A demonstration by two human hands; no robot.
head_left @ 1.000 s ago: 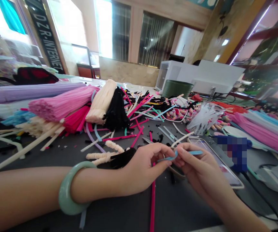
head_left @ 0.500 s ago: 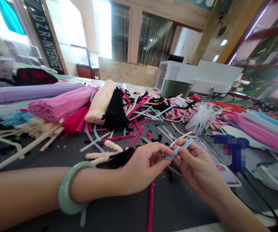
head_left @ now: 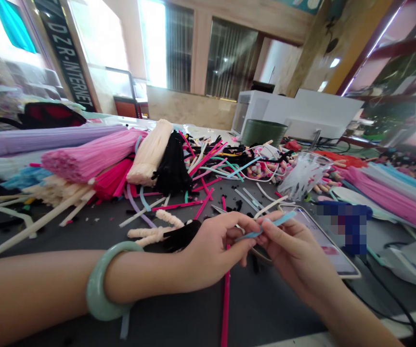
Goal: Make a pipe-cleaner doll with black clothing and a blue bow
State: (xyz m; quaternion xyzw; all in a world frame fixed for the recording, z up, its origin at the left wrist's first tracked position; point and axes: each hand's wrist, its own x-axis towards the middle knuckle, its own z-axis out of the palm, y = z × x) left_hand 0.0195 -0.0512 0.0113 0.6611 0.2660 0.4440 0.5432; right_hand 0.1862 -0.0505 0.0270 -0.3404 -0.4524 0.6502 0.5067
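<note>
My left hand (head_left: 215,250) and my right hand (head_left: 294,248) meet above the dark table, and both pinch a light blue pipe cleaner (head_left: 267,229) between finger and thumb. Its free end points up and to the right, over a smartphone (head_left: 319,236) lying beside my right hand. A pink pipe cleaner (head_left: 225,308) runs beneath my left hand. Just left of that hand lie a black fuzzy piece (head_left: 181,236) and a twisted cream pipe cleaner (head_left: 150,233). A pale green bangle (head_left: 101,284) circles my left wrist.
Thick bundles of lilac (head_left: 42,139), pink (head_left: 92,154), cream (head_left: 150,152) and black (head_left: 173,164) pipe cleaners lie at the back, with loose cut pieces around them. A clear cup (head_left: 304,176) and a green bin (head_left: 264,132) stand further right. A pixelated blue object (head_left: 345,226) is beside the smartphone.
The free end of the light blue pipe cleaner has swung up from nearly flat, then lowered somewhat. My right hand's fingers have shifted along it.
</note>
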